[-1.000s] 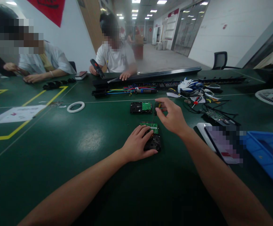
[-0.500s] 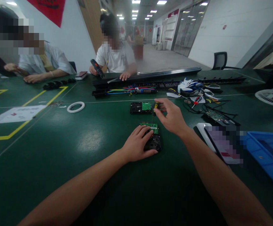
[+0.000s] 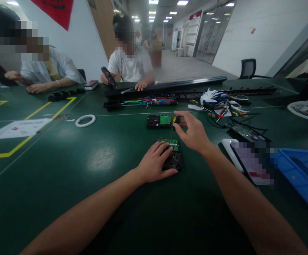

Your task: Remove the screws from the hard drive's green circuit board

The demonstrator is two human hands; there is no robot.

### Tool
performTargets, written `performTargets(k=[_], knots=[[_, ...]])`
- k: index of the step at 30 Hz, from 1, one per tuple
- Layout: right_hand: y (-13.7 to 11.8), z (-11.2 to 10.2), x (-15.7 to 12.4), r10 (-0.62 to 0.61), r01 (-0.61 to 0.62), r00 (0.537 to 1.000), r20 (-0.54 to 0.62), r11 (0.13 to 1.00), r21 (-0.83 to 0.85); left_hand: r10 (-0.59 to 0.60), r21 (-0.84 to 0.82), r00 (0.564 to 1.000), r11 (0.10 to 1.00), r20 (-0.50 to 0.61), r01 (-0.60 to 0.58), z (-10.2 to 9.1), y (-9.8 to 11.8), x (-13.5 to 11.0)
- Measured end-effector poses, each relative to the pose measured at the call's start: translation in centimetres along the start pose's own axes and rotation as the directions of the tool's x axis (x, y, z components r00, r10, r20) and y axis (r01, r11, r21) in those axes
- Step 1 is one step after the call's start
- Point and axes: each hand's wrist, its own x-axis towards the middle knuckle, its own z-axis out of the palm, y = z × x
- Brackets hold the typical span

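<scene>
Screwdriver (image 3: 174,121), one, just right of the frame's centre: its handle sits turned, yellow now facing you in place of a mostly dark side. Your right hand (image 3: 192,129), same area: fingertips slightly lower, further left.

Saw the black drive (image 3: 174,163) only partly beneath the left hand (image 3: 156,163). Could not make out the tip of the screwdriver (image 3: 174,120), partly covered by the right hand (image 3: 194,129). Could not read the printed sheet (image 3: 21,128), too blurred. Found the phone (image 3: 251,163) pixelated. Caught the blue tray (image 3: 294,177) and white grille (image 3: 301,112) cut off at the right edge.
</scene>
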Motion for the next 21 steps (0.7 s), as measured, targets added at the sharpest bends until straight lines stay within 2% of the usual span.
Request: performTargets(k=[8, 15, 21], knots=[[0.07, 0.04, -0.03, -0.035, 0.035, 0.999, 0.002, 0.999, 0.002, 0.004, 0.019, 1.000, 1.000, -0.005, -0.004, 0.25, -0.18, -0.03], [0.49, 0.43, -0.07, 0.008, -0.008, 1.000, -0.017, 1.000, 0.010, 0.008, 0.014, 1.000, 1.000, -0.005, -0.008, 0.06, -0.05, -0.02], [0.31, 0.35, 0.00, -0.042, 0.042, 0.999, -0.024, 0.999, -0.002, 0.011, 0.013, 1.000, 1.000, -0.012, -0.011, 0.15, -0.14, -0.03]])
